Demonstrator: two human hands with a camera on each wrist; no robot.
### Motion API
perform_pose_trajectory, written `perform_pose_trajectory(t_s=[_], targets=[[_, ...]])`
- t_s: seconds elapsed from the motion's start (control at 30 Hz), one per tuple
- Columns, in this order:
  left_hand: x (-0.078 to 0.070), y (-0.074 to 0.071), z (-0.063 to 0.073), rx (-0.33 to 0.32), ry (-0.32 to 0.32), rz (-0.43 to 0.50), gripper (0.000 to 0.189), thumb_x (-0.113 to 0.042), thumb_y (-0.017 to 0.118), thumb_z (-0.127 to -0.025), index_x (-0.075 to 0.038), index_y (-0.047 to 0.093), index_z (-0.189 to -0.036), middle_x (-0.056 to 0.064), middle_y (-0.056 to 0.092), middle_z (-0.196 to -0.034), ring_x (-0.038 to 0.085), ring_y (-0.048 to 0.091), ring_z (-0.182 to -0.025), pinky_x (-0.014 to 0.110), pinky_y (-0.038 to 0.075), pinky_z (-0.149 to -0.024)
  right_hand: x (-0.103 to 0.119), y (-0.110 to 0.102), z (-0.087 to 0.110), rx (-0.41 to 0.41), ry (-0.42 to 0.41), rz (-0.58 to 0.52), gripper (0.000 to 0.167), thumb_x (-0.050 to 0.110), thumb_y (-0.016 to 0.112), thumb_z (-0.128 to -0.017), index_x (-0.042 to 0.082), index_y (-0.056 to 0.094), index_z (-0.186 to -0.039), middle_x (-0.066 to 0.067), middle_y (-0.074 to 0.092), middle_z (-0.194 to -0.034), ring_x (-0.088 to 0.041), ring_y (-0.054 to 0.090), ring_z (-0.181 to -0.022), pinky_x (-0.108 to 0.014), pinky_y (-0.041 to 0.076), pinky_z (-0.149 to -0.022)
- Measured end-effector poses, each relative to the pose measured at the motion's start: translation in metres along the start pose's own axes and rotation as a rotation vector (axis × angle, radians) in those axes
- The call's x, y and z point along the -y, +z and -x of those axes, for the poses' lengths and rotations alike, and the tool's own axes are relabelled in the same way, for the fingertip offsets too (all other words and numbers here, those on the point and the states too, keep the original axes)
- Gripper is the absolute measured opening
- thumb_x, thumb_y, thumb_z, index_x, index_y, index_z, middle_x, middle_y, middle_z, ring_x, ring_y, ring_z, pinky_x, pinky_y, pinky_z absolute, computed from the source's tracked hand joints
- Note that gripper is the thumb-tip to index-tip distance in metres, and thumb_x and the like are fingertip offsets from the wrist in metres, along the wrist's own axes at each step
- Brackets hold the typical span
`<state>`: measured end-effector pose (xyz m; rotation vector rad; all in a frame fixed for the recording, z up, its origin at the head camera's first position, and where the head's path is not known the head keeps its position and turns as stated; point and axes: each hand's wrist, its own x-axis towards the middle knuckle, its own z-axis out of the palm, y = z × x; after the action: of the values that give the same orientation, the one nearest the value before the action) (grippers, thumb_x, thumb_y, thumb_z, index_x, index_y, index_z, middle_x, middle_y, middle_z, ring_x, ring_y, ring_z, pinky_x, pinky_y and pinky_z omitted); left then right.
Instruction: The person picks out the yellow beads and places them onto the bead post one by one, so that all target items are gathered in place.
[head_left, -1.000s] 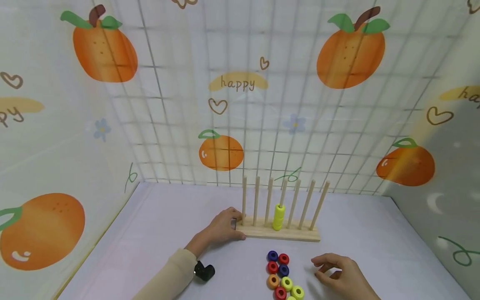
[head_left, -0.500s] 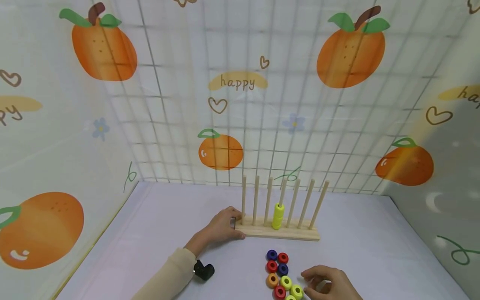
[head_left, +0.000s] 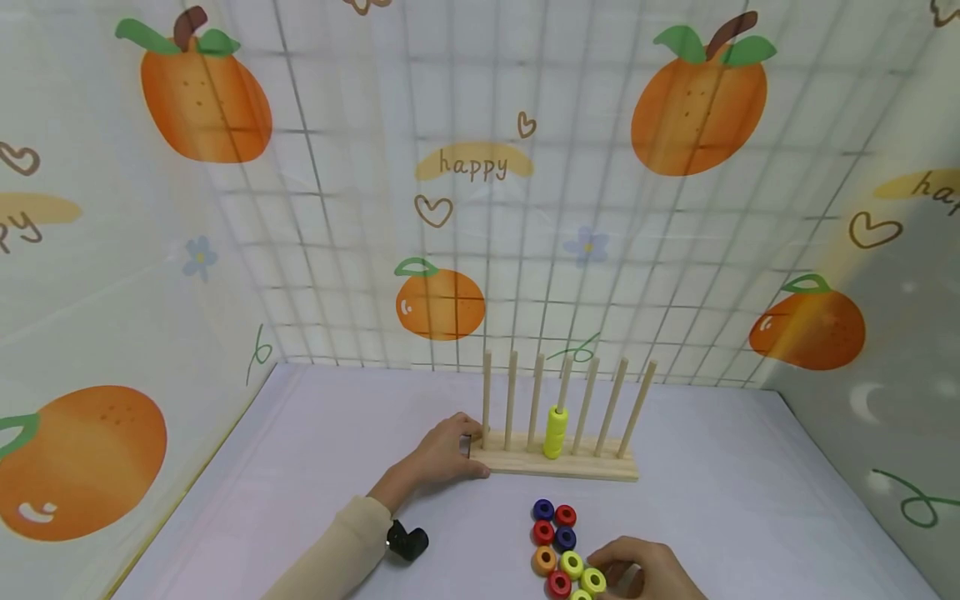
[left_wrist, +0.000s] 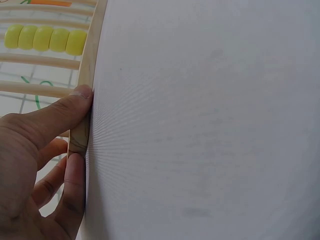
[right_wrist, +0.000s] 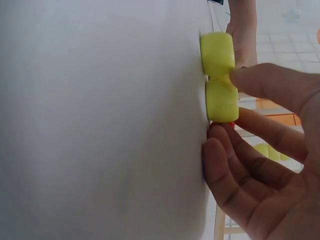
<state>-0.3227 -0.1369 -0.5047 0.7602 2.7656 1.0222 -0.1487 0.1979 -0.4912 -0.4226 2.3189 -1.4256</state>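
left grip (head_left: 442, 454) clasps the left end of the peg rack (head_left: 600, 467); right grip (head_left: 645, 567) curls thumb and finger about a yellow bead (head_left: 593, 582) in front of the rack. pale bench (head_left: 712, 475) lies beneath the rack, orange-printed cloth (head_left: 352, 267) behind it. since a moment ago, right grip has reached the bead.

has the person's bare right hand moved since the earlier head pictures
Yes: in the head view, against the pale wooden seven-peg rack, the bare right hand has moved left and slightly nearer the person, to a yellow ring-shaped bead.
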Motion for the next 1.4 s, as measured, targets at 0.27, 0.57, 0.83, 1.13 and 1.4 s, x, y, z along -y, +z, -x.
perform_pose_trajectory(t_s=[0.27,0.57,0.83,1.13,1.4], targets=[[-0.001,0.0,0.0,0.003,0.017,-0.003,0.071,-0.037,0.089,-0.074,-0.002,0.064,-0.13,0.002,0.059,-0.121,0.024,0.055,-0.117,0.044,0.044,-0.1,0.004,0.002,0.0,-0.001,0.024,0.009,0.031,0.021,0.082,-0.083,0.003,0.071,-0.106,-0.003,0.065,-0.088,-0.02,0.06,-0.077,-0.028,0.052,-0.062],[-0.002,0.003,0.0,-0.001,-0.009,-0.001,0.072,-0.039,0.089,-0.074,-0.003,0.063,-0.131,0.0,0.058,-0.121,0.022,0.054,-0.117,0.043,0.044,-0.1,0.004,0.001,0.0,0.001,0.021,0.018,0.034,0.022,0.083,-0.082,0.001,0.071,-0.105,-0.003,0.065,-0.088,-0.021,0.061,-0.076,-0.029,0.053,-0.062],[-0.003,0.003,0.0,-0.005,-0.001,0.001,0.072,-0.041,0.089,-0.074,-0.003,0.064,-0.13,-0.001,0.059,-0.12,0.021,0.055,-0.116,0.043,0.045,-0.1,0.002,-0.005,0.002,-0.019,-0.016,0.054,0.025,0.012,0.079,-0.085,0.0,0.071,-0.106,-0.004,0.066,-0.09,-0.016,0.061,-0.075,-0.028,0.054,-0.062],[-0.001,0.002,0.0,-0.004,-0.008,0.009,0.073,-0.04,0.089,-0.074,-0.002,0.063,-0.131,-0.001,0.059,-0.12,0.022,0.055,-0.116,0.044,0.045,-0.1,0.003,-0.014,0.003,-0.035,0.014,0.055,0.028,0.015,0.078,-0.087,-0.002,0.071,-0.107,-0.005,0.068,-0.094,-0.017,0.061,-0.076,-0.03,0.055,-0.064],[0.0,0.001,0.001,-0.014,0.002,0.007,0.072,-0.038,0.09,-0.073,-0.002,0.064,-0.13,-0.001,0.059,-0.119,0.021,0.055,-0.115,0.043,0.045,-0.099,0.002,-0.015,0.002,-0.052,0.023,0.081,0.028,0.016,0.078,-0.087,-0.002,0.071,-0.107,-0.005,0.067,-0.094,-0.018,0.06,-0.076,-0.029,0.055,-0.064]])
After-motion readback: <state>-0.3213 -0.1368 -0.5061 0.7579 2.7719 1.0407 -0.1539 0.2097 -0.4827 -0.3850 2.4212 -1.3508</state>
